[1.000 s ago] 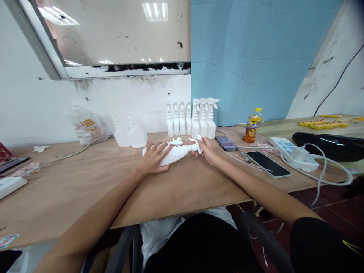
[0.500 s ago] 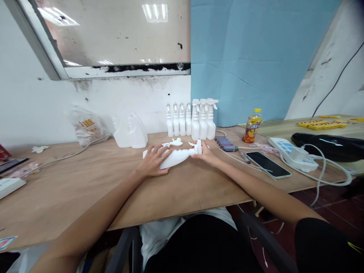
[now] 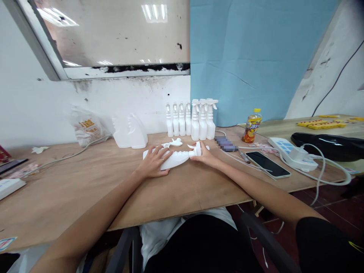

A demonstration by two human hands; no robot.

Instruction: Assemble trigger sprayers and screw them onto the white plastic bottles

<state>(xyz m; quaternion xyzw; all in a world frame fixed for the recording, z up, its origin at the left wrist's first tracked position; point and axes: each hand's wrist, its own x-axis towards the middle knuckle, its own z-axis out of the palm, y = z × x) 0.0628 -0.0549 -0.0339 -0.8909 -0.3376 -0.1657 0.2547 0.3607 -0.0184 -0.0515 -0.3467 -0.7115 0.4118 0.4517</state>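
Note:
A white spray bottle (image 3: 176,159) lies on its side on the table, its neck toward the right. My left hand (image 3: 153,162) is closed over the bottle's body from above, covering much of its base end. At the neck, my right hand (image 3: 207,156) grips a white trigger spray head (image 3: 196,149), whose trigger points up and left. Some of the right fingers are hidden behind the head. Just behind the bottle, another white trigger spray head (image 3: 176,142) rests on the tabletop.
White bottles without heads (image 3: 178,121) and bottles with spray heads (image 3: 203,121) stand against the wall. Two larger white bottles (image 3: 138,132) and a plastic bag (image 3: 87,127) are left. Rightward are a drink bottle (image 3: 251,127), a phone (image 3: 268,165) and a power strip (image 3: 294,154) with cables.
The spray head at the bottle's neck has turned slightly, its trigger now lower and further left. My right hand has shifted a little with it. My left hand stays on the bottle.

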